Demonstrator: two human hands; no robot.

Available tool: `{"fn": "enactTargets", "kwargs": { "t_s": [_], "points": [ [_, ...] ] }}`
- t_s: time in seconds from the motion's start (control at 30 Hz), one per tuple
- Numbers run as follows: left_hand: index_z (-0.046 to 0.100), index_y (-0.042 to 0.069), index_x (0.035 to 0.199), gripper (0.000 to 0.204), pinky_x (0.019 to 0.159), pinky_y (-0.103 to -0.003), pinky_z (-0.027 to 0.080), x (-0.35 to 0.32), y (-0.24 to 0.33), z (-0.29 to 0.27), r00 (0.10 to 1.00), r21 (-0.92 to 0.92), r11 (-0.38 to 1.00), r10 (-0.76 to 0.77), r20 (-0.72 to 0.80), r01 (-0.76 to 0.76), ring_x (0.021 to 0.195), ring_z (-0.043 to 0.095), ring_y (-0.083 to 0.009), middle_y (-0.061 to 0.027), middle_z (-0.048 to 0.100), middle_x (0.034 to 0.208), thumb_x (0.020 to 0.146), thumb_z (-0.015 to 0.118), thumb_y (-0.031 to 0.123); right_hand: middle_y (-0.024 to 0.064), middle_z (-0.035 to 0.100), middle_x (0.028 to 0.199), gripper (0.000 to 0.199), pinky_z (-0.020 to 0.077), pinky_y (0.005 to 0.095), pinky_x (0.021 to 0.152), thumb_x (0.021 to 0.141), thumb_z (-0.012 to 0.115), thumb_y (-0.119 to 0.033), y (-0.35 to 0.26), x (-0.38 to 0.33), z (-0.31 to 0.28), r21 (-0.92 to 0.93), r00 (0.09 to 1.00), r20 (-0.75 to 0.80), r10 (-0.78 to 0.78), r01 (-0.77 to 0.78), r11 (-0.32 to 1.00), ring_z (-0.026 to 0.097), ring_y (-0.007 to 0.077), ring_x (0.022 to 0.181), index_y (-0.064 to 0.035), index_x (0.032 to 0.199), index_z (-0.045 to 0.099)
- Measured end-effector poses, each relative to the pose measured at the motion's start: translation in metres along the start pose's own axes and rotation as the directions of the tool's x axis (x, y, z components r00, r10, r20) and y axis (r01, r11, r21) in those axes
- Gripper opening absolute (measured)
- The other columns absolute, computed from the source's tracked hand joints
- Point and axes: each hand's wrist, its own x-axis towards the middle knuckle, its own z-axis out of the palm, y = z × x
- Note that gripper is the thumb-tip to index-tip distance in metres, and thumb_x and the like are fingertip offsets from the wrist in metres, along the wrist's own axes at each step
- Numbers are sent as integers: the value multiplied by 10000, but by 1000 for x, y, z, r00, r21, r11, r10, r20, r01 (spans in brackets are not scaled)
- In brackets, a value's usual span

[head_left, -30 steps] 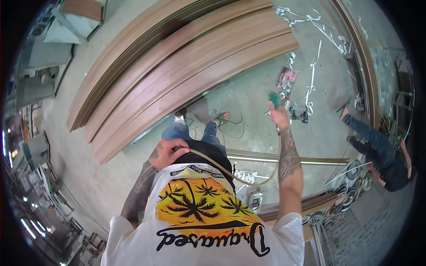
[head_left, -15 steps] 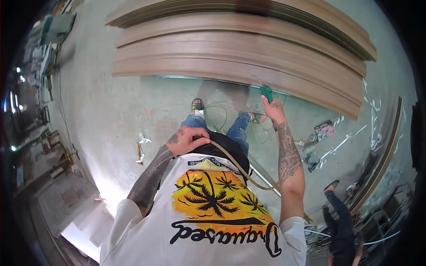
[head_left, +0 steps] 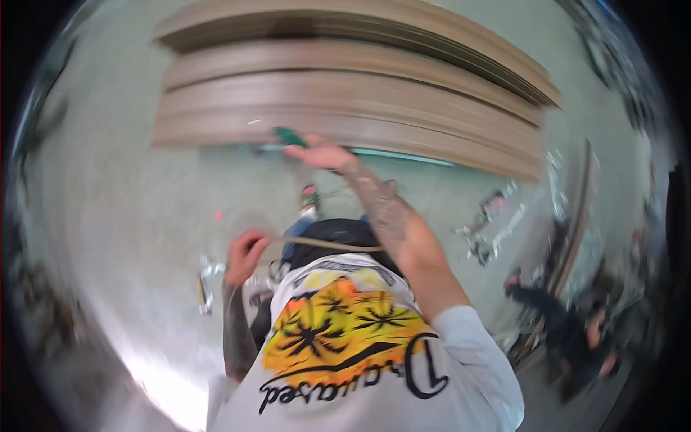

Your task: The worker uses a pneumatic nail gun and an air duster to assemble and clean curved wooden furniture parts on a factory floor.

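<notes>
My right hand (head_left: 324,154) is closed round a green air blow gun (head_left: 289,137), blurred by motion. Its thin nozzle points over the near edge of the long brown moulded panels (head_left: 345,108). A tan hose (head_left: 324,245) crosses in front of my waist and passes out of sight behind my right forearm. My left hand (head_left: 246,253) pinches the hose's other visible stretch, at the left of my body.
A hammer-like tool (head_left: 201,291) and crumpled wrapping lie on the floor at left. Rubbish and a pinkish pack (head_left: 493,203) lie at right, near a long brown strip (head_left: 576,216). Another person (head_left: 568,324) is at the lower right.
My right hand has swept left along the panels' near edge with the blow gun. My left hand has moved left and slightly down, drawing the hose across my waist. The whole view has shifted.
</notes>
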Motion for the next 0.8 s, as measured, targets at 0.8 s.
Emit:
{"fn": "enactTargets", "kwargs": {
  "t_s": [0.8],
  "points": [
    [511,5,1220,418,925,-343,428,153,134,260,431,187,673,215,876,-715,1054,565,-227,-147,604,1090,855,603,187,165,574,1029,383,526,448,773,942,452,-415,69,-521,-60,-56,-393,-683,616,869,492,550,292,964,-40,1017,484]
  ]
}}
